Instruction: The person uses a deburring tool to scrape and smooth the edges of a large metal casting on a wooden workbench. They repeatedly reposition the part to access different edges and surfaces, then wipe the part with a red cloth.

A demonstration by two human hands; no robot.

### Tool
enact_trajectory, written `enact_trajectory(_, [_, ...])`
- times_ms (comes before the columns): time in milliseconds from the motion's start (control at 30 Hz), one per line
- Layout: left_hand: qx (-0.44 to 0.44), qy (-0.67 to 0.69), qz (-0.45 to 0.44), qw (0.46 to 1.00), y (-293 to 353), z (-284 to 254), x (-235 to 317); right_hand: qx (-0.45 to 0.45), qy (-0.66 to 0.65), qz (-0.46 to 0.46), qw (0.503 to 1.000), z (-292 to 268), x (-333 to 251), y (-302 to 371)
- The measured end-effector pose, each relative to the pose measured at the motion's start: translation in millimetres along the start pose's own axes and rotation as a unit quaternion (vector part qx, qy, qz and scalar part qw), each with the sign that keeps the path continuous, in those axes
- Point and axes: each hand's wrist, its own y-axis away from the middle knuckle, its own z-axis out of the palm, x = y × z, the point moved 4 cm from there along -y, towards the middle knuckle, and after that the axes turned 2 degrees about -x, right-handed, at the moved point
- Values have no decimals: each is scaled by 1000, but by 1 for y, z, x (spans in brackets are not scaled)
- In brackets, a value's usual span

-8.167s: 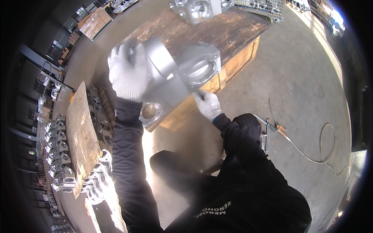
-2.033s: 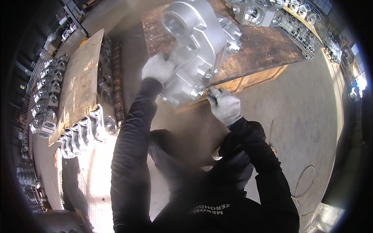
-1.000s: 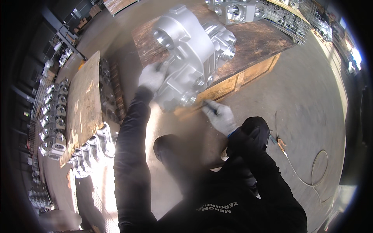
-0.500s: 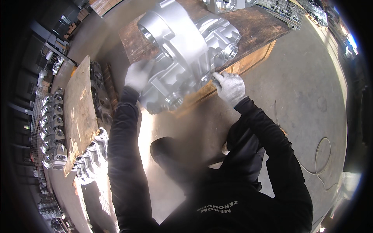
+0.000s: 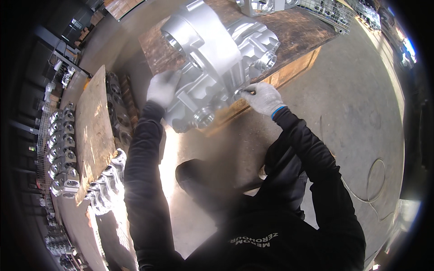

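A large silver metal casting, full of bores and ribs, stands at the near edge of a worn wooden table. Its lower part overhangs that edge. My left hand, in a pale work glove, grips the casting's left side, some fingertips hidden behind the metal. At a small round bore on the casting's near right side, my gloved right hand has thumb and fingers pinched together. Whatever is between those fingers is too small or hidden to name. A second machined bore faces me lower down.
Another silver part and a wire basket of parts are at the table's far side. To my left, a plywood sheet stands among rows of metal castings. A thin cable curls on the floor at right.
My right hand has shifted slightly left and closer in on the small bore, its wrist turning so a blue cuff edge shows. The left hand and casting have barely moved.
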Motion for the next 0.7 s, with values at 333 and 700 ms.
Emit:
enact_trajectory(333, [25,-77,-5,997,1,-1,0,144,-110,42,983,76,2,42])
enact_trajectory(700, [25,-85,19,996,2,-2,2,-75,-339,180,920,29,6,13])
